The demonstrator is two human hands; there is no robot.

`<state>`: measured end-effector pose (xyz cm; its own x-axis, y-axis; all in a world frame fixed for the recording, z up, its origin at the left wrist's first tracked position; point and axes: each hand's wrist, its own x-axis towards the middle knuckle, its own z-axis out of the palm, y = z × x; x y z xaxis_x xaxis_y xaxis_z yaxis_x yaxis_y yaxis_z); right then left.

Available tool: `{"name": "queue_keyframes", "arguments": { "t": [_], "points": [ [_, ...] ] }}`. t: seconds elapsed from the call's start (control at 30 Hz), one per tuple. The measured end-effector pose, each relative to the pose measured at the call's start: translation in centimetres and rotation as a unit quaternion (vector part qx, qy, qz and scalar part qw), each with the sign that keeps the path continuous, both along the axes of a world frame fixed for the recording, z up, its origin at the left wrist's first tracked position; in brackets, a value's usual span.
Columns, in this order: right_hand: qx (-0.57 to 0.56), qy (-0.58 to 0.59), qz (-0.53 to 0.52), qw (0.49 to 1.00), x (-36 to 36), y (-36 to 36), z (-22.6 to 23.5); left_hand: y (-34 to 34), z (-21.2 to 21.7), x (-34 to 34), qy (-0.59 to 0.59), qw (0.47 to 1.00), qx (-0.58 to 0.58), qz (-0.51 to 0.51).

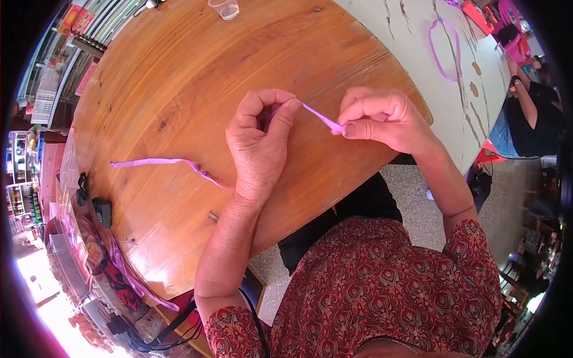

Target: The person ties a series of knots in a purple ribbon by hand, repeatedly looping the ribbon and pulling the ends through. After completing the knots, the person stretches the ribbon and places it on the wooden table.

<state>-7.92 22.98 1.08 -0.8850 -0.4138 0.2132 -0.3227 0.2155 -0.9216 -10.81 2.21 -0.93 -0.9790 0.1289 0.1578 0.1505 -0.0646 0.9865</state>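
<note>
One purple strip (322,117) spans the upper middle of the frame above the tabletop (179,89); our left fingers (286,113) and right fingers (363,128) are pinched closed on it. We do best keeping it untwisted, pulling gently and evenly.

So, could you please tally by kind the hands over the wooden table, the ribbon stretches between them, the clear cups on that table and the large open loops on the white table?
Hands: 2 (left hand, right hand)
Purple ribbon stretch: 1
Clear plastic cup: 1
Large purple loop: 1
Total: 5
</note>
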Motion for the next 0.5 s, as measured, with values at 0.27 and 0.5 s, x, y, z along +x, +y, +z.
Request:
{"name": "queue_keyframes", "arguments": {
  "t": [0.27,0.5],
  "points": [
    [-0.183,-0.035,-0.031,0.982,-1.0,-3.8,-0.3,0.3,0.0,0.4,-0.052,0.991,0.118,-0.030],
    [0.043,0.223,-0.137,0.964,-1.4,-4.6,-0.7,0.3,-0.1,0.5,-0.039,0.985,0.162,-0.051]
  ]
}}
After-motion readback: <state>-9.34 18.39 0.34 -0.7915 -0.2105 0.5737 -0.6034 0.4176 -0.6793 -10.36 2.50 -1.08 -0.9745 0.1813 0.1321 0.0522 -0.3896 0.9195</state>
